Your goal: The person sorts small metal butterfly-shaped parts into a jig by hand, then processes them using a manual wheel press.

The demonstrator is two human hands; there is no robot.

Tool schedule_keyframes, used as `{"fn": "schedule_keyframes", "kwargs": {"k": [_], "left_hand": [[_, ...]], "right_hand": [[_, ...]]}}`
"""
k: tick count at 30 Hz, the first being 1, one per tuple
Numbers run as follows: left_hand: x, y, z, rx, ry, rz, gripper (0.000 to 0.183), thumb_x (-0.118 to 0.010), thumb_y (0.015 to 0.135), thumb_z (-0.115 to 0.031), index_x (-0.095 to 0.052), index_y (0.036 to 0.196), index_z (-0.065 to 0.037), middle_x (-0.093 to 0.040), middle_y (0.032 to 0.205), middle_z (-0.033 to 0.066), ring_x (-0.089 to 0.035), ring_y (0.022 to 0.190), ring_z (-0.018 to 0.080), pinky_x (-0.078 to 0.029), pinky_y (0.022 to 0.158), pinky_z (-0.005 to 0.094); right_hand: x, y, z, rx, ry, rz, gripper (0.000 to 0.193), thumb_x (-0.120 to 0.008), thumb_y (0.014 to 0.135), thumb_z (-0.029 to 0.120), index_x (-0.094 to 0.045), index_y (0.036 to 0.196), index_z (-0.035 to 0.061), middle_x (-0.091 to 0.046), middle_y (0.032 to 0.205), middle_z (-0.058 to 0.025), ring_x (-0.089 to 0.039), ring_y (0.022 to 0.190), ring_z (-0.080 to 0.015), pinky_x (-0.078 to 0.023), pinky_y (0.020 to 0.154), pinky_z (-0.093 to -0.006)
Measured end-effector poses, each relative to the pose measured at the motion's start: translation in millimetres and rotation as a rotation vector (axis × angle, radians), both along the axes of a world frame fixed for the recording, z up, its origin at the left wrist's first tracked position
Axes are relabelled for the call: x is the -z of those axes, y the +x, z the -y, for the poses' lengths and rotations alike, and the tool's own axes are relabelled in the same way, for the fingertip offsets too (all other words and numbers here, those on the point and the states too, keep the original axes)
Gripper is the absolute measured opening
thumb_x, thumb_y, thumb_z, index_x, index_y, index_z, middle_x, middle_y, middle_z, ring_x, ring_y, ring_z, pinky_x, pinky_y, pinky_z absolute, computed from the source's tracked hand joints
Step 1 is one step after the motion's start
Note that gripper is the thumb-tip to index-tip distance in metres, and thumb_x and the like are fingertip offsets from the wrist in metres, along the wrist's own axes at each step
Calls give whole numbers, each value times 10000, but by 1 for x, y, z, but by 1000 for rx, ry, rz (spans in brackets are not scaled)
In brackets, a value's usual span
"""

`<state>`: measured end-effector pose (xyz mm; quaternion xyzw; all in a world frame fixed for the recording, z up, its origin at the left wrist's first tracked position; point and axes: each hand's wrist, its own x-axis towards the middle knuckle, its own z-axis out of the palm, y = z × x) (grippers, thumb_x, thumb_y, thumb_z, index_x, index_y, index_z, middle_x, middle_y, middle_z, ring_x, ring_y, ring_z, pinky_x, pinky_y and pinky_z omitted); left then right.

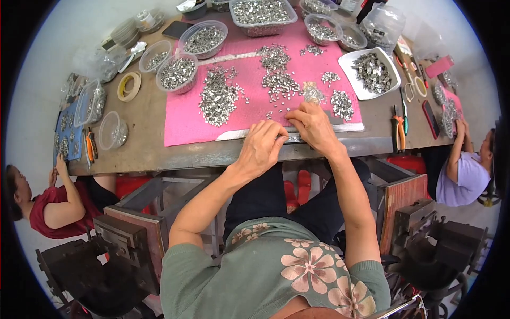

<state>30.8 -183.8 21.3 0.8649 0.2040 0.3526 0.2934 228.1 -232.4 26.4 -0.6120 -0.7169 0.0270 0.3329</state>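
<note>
Workbench (146,137), pink mat (183,119) with metal pieces (217,101), tape roll (126,98), orange-handled pliers (401,135)

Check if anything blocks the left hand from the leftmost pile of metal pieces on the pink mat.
Nothing visible blocks it: between the left hand and the leftmost pile lie only a white strip and bare pink mat.

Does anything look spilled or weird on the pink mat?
Maybe a little: a few metal bits lie scattered on the mat, outside the heaps. The heaps themselves look deliberate, not spilled.

Forearms (206,198) extended, left hand (262,144), right hand (315,127) close together; fingers (277,129) curled
</note>
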Motion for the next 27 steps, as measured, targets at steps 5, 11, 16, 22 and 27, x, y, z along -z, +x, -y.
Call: {"fn": "schedule_keyframes", "kwargs": {"k": [5, 11, 16, 22, 27], "left_hand": [[2, 0, 2, -12, 14, -4, 117, -702, 863, -33, -628, 952, -19, -648, 929, 96, -611, 864, 296, -437, 789, 401], [3, 4, 6, -51, 102, 0, 126, -713, 849, -26, -631, 945, -33, -647, 921, 89, -616, 864, 293, -447, 790, 407], [3, 5, 8, -87, 264, -4, 133, -740, 831, -43, -659, 936, -53, -659, 941, 74, -625, 886, 282, -466, 824, 408], [4, -7, 8, -95, 379, 22, 172, -757, 842, -80, -729, 1012, -73, -703, 1004, 68, -633, 907, 263, -463, 875, 432], [5, -21, -16, -162, 123, 30, 148, -735, 871, -89, -738, 1018, -70, -715, 991, 81, -637, 940, 276, -437, 947, 432]], "right_hand": [[-1, 1, 1, -23, -16, 3, 80, -729, 845, 48, -711, 920, 27, -568, 828, -123, -577, 827, -329, -474, 746, -431], [-2, 1, 9, 16, -20, -109, 96, -692, 872, 41, -677, 960, 6, -621, 860, -135, -615, 830, -333, -489, 779, -443], [-11, -7, 31, 107, -132, -548, 77, -667, 907, 2, -650, 979, -20, -670, 894, -133, -680, 840, -301, -526, 746, -366], [-1, -20, 45, 26, -3, -487, 102, -706, 873, -15, -647, 955, -24, -672, 954, -126, -668, 904, -295, -520, 796, -376], [2, -25, 45, 19, 33, -363, 120, -724, 843, -17, -655, 940, -5, -669, 969, -117, -644, 948, -308, -499, 841, -397]]}}
